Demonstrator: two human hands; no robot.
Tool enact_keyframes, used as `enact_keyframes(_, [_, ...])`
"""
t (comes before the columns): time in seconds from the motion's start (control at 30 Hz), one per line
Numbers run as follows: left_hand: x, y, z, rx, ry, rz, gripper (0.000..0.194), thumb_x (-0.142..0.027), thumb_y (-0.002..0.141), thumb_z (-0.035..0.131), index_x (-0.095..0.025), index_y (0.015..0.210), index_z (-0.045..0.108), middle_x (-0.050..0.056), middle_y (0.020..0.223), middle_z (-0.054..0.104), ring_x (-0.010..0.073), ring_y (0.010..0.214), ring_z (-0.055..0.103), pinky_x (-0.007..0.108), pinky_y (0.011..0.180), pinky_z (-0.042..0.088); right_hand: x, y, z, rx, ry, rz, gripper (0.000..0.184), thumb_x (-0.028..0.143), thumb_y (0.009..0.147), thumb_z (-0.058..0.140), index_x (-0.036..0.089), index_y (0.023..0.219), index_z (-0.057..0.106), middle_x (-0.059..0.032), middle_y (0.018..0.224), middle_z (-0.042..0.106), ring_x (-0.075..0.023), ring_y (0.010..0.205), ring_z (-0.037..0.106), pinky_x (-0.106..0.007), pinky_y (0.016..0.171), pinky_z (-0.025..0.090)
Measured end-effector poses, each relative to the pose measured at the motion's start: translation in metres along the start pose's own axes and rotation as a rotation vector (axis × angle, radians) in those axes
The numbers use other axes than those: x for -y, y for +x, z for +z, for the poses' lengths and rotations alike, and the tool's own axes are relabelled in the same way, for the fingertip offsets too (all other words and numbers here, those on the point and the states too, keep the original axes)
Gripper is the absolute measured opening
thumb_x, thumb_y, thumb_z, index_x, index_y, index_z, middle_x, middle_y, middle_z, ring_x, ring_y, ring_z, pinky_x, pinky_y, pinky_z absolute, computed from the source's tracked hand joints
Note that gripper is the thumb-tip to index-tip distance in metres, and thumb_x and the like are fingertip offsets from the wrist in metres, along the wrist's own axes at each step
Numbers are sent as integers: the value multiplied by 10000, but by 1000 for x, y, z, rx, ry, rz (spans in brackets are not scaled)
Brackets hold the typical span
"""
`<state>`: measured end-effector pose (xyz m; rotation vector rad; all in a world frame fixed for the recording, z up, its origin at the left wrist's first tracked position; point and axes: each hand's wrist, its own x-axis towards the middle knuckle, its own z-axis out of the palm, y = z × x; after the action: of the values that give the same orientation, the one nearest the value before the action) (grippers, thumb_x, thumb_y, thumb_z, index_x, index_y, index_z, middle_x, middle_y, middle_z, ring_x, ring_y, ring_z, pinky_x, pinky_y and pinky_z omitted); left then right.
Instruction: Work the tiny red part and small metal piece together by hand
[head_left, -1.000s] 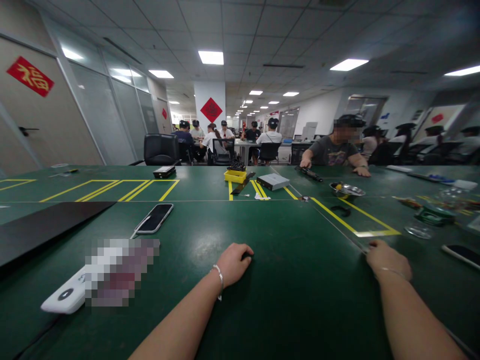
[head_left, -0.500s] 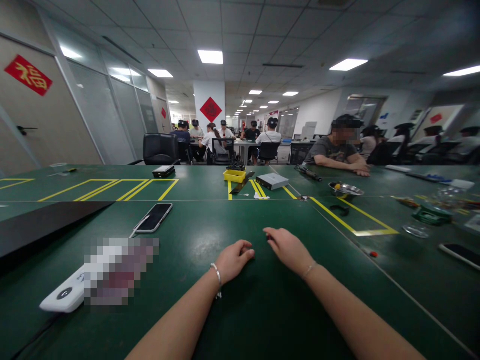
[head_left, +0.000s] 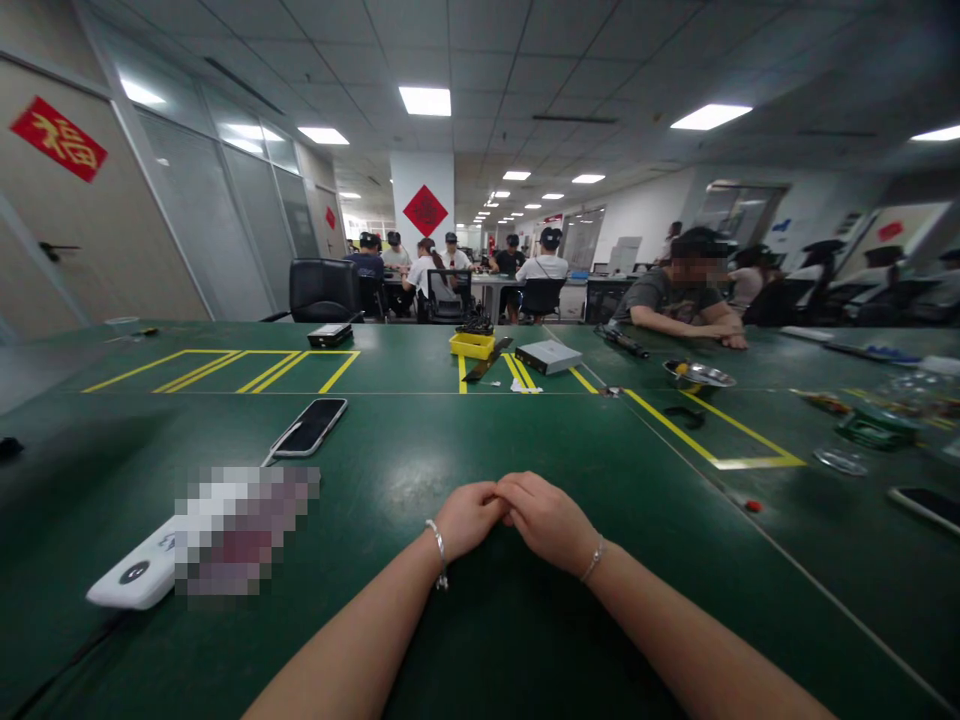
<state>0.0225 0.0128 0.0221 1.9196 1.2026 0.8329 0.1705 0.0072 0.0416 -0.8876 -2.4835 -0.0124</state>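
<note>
The person's left hand and right hand had just drawn together from apart and now met near the middle of the green tabletop, the right fingers lying against the left hand. Both hands were loosely curled and held nothing, forearms angling inward and resting low on the tabletop. Nearest, off to the left, lay a white-cased device, partly pixelated, and a black smartphone, neither touched.
</note>
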Motion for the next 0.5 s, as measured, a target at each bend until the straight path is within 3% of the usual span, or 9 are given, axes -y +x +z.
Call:
enact_keyframes(0.1, [4, 1, -4, -90, -71, -58, 313, -392, 740, 377, -179, 672, 596, -9, 630, 614, 124, 585, 523, 213, 549, 375, -13, 2, -11, -31, -103, 94, 294, 256, 756, 423, 193, 1037, 480, -60, 989, 542, -174, 903, 469, -324, 799, 383])
enact_keyframes(0.17, [9, 3, -10, -225, -107, -134, 333, -418, 728, 384, -170, 608, 571, -10, 553, 582, 114, 523, 494, 214, 514, 358, -38, -4, -22, -67, -246, 263, 314, 299, 771, 384, 174, 1040, 488, -87, 1002, 540, -200, 929, 461, -357, 809, 371])
enact_keyframes(0.33, [22, 8, -25, -488, -297, -300, 355, -426, 707, 403, -161, 486, 484, -29, 403, 450, 89, 414, 421, 212, 466, 335, -133, -65, -55, -103, -614, 927, 357, 354, 717, 405, 152, 980, 540, -169, 1082, 474, -335, 1041, 371, -504, 781, 326])
enact_keyframes(0.43, [22, 9, -28, -503, -414, -320, 374, -433, 715, 391, -153, 491, 497, -22, 402, 459, 84, 407, 421, 211, 468, 340, -182, -117, -67, -90, -533, 1356, 443, 427, 674, 417, 145, 989, 552, -228, 1091, 444, -420, 1037, 351, -561, 688, 332])
enact_keyframes(0.5, [19, 8, -27, -482, -467, -315, 371, -428, 718, 394, -139, 537, 540, -1, 452, 516, 85, 435, 446, 210, 482, 352, -206, -144, -68, -65, -402, 1535, 448, 427, 653, 428, 136, 963, 570, -259, 1035, 467, -428, 988, 398, -561, 628, 352])
